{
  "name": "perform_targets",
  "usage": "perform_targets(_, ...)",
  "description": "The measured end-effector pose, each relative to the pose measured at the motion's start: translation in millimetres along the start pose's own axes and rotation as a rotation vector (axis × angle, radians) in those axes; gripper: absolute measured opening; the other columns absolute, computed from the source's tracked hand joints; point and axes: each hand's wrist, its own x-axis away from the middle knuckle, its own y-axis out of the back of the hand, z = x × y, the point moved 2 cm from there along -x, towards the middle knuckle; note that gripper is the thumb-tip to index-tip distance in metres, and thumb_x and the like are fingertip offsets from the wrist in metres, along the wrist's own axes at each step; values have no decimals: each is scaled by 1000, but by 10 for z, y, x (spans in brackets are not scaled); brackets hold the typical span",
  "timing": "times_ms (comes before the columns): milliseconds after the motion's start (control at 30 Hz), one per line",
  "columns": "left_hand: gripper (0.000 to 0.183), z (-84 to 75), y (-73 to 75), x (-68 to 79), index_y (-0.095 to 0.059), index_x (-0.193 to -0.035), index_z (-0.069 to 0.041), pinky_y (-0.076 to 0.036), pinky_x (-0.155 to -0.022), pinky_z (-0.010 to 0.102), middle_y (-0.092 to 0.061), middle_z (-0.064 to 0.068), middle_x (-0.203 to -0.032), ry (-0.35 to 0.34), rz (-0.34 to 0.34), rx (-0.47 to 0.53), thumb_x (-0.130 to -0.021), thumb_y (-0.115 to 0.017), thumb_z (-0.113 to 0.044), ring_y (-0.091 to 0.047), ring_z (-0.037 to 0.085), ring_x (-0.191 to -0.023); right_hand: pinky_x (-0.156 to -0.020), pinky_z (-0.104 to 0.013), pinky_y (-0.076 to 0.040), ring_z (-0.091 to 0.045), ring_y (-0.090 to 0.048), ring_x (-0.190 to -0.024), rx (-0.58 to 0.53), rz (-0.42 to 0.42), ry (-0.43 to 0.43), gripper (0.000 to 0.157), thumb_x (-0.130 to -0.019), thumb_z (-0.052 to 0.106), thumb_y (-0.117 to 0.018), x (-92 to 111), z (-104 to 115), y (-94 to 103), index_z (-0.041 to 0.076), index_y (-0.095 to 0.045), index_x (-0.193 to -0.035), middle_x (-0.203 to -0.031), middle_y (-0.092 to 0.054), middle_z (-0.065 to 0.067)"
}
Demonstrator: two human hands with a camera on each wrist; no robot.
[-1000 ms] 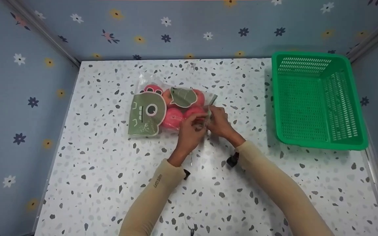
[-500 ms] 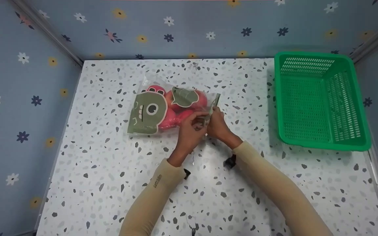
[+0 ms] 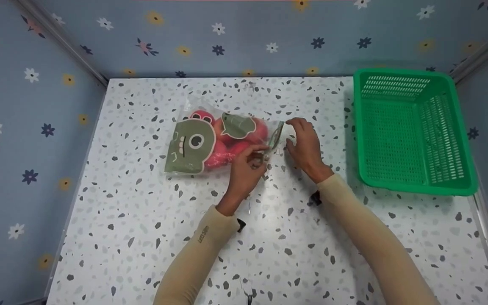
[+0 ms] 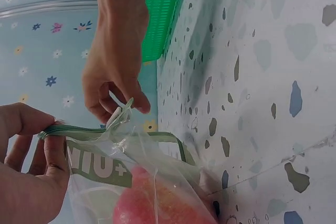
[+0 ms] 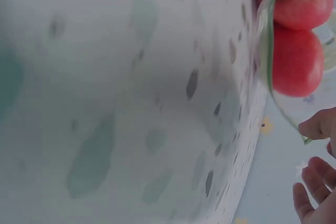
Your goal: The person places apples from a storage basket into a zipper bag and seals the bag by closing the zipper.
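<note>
A clear zip bag (image 3: 189, 146) with a green one-eyed cartoon face lies on the speckled table in the head view. Several red apples (image 5: 296, 61) are inside, seen through the gaping mouth in the right wrist view. My left hand (image 3: 246, 171) pinches the bag's green zip edge (image 4: 79, 130) between thumb and fingers. My right hand (image 3: 305, 144) is just right of the mouth, thumb and fingers apart. Its fingertips are close to the mouth's far corner, and nothing is between them.
A green plastic basket (image 3: 358, 135) with slotted walls stands at the table's right side. Flower-patterned panels (image 3: 244, 38) enclose the table (image 3: 142, 237) at the back and both sides.
My right hand has come off the bag's zip edge and moved right and slightly away, its fingers spreading. My left hand keeps its pinch; the bag has shifted slightly.
</note>
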Motion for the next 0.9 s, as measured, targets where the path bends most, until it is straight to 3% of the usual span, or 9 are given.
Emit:
perform_targets(267, 37, 17, 3, 2, -71, -122, 6, -55, -80, 23, -71, 22, -116, 16, 8, -16, -86, -64, 13, -68, 25, -99, -103, -50, -51, -36, -61, -122, 146, 27, 113, 49, -90, -9, -75, -175, -94, -62, 6, -65, -136, -138, -62, -15)
perform_targets(567, 36, 28, 4, -11, -72, -120, 5, -55, -81, 24, -71, 22, -110, -20, 18, -21, -86, -63, 12, -68, 26, -96, -99, -46, -53, -32, -66, -115, 170, 49, 224, 33, -94, -7, -73, -315, -149, -94, 6, -71, -124, -125, -68, -12)
perform_targets(900, 36, 35, -3, 0, -72, -119, 3, -56, -79, 25, -71, 22, -109, -38, 35, -41, -85, -66, 13, -68, 28, -97, -88, -42, -59, -29, -70, -101, 259, -3, 334, 12, -101, 2, -68, -376, -162, -119, 6, -74, -111, -112, -71, -10)
